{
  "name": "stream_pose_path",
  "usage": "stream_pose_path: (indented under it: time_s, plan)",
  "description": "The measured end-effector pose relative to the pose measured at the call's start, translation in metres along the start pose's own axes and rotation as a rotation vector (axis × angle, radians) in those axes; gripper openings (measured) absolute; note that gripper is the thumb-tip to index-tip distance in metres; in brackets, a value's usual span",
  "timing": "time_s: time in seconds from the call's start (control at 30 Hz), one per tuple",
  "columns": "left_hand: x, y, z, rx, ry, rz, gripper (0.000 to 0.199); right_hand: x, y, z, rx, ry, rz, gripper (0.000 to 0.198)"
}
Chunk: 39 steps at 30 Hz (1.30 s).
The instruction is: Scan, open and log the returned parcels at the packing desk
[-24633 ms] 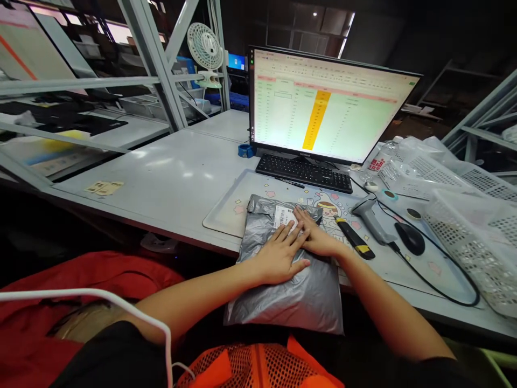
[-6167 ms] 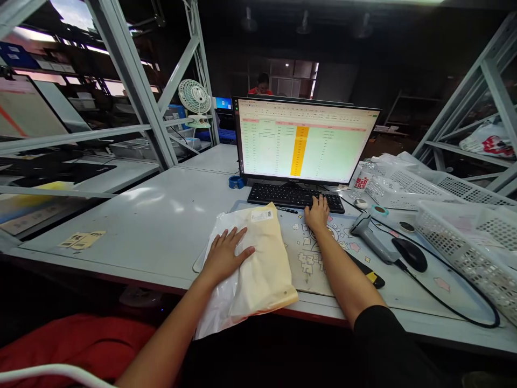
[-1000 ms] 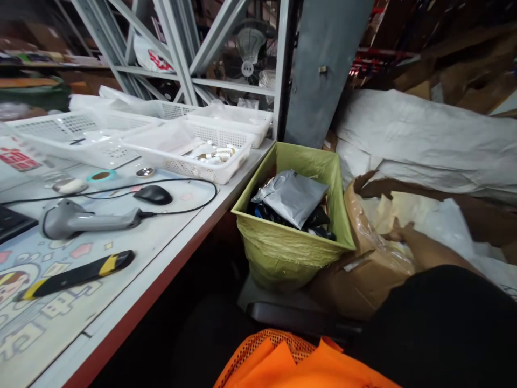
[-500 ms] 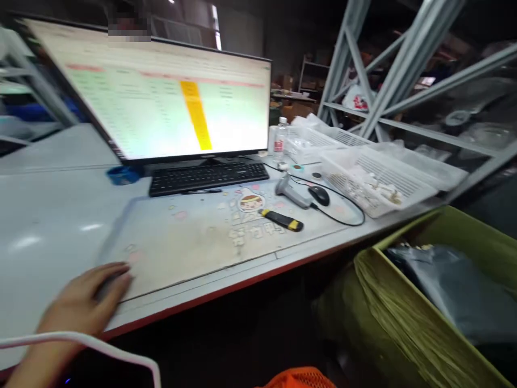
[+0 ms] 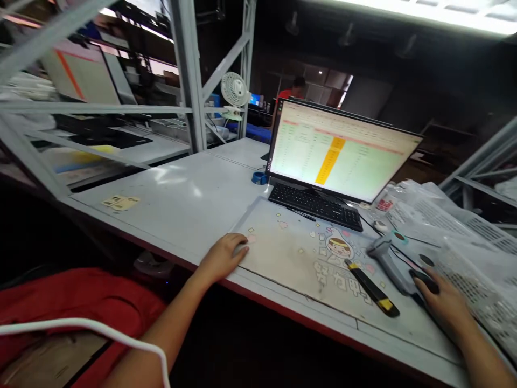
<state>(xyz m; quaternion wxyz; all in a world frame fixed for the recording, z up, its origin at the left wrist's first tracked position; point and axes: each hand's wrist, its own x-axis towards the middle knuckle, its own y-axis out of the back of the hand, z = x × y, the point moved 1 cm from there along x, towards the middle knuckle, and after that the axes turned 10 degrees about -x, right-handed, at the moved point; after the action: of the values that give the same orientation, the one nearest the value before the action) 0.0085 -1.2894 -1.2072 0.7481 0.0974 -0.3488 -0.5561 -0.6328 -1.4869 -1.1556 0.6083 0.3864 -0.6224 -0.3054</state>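
My left hand (image 5: 224, 257) rests on the desk at the left edge of the desk mat (image 5: 278, 258), thumb and fingers apart, with nothing visible in it. Over at the right, my right hand (image 5: 448, 302) lies on a black computer mouse (image 5: 425, 281), its fingers over the top. Just left of that hand is a grey barcode scanner (image 5: 391, 267) with a cable. A black and yellow utility knife (image 5: 372, 288) lies slantwise on the mat. Behind the mat stand a black keyboard (image 5: 315, 206) with a pen (image 5: 301, 214) before it, and a lit monitor (image 5: 343, 151) showing a table.
A blue tape roll (image 5: 259, 178) sits left of the monitor. White perforated baskets (image 5: 472, 269) with plastic bags crowd the right side. Metal rack posts (image 5: 189, 75) rise at the left, near a small white fan (image 5: 234, 89). A person in red (image 5: 288, 92) is behind the monitor.
The view has swung left, so the desk things appear farther right. My right hand has come into view on the mouse. My left hand remains at the mat's left edge.
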Motion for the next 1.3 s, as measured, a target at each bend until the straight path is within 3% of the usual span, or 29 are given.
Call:
stream_pose_path:
  time_s: [0.2, 0.37, 0.57, 0.87, 1.03, 1.13, 1.23, 1.3]
  plan:
    - [-0.007, 0.001, 0.009, 0.005, 0.064, 0.022, 0.037, -0.012, -0.019, 0.044, 0.059, -0.059, -0.07, 0.059]
    - [-0.006, 0.002, 0.01, 0.004, 0.106, 0.016, 0.04, -0.014, -0.035, 0.057, 0.036, -0.053, -0.046, 0.063]
    - [-0.005, 0.003, 0.008, 0.018, 0.117, 0.03, 0.04, -0.016, -0.042, 0.055, 0.002, 0.017, -0.023, 0.067]
    - [-0.004, 0.001, 0.007, 0.062, 0.097, 0.035, 0.042, -0.015, -0.028, 0.039, 0.037, 0.035, -0.023, 0.049]
    - [-0.001, 0.0, 0.014, 0.04, 0.085, 0.058, 0.038, -0.018, -0.024, 0.036, 0.046, 0.033, 0.023, 0.052]
    - [-0.012, 0.003, 0.02, -0.03, -0.012, 0.212, 0.031, -0.019, -0.027, 0.042, 0.024, -0.034, 0.07, 0.062]
    - [-0.044, 0.029, 0.006, -0.056, -0.127, 0.543, 0.024, -0.022, -0.029, 0.052, -0.002, -0.078, 0.009, 0.073]
    - [-0.076, 0.059, -0.021, 0.08, -0.074, 0.79, 0.026, -0.024, -0.028, 0.054, -0.001, -0.09, -0.026, 0.074]
